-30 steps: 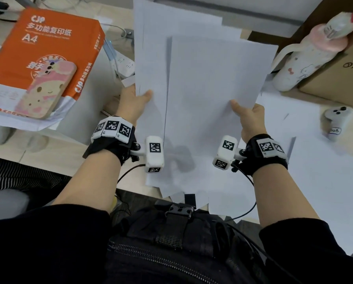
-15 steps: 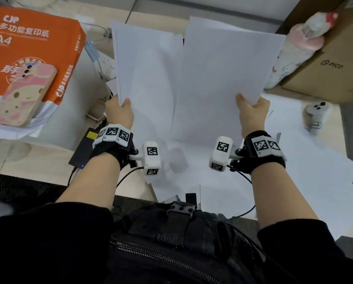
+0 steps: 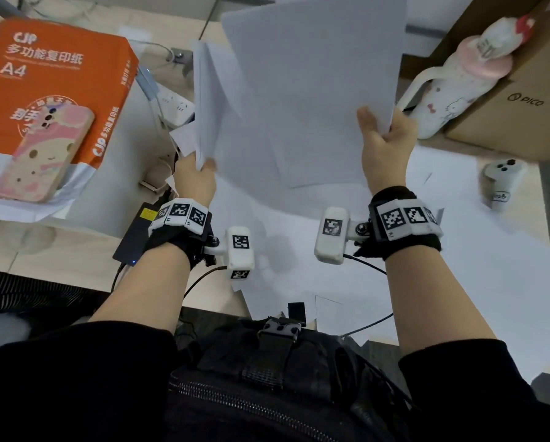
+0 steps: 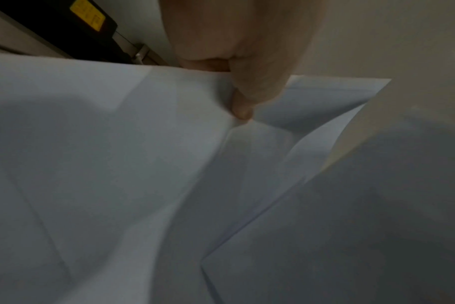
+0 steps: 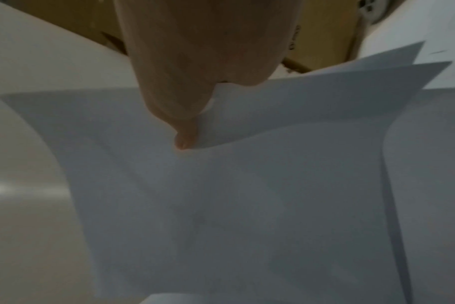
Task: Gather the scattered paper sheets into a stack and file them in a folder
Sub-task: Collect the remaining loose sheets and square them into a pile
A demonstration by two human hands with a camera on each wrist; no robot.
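— Hands first: what are they doing?
— Left hand [image 3: 193,178] pinches the lower edge of a bundle of paper sheets [image 3: 213,100], thumb on the near face. Right hand [image 3: 384,145] grips a second bundle [image 3: 315,90] the same way, thumb on front, fingers behind.
— Do the bundles touch?
— They overlap in the middle, both raised above the desk [image 3: 60,250]; I cannot tell whether they touch.
— Any paper left down there?
— Loose sheets [image 3: 458,266] lie spread under and right of the hands, some hanging over the near edge.
— And farther out?
— At left, an orange ream of A4 paper [image 3: 53,87] with a phone [image 3: 44,154] on it. At right, a white controller [image 3: 501,180], then a pink-capped bottle [image 3: 452,87] against a cardboard box [image 3: 522,100].
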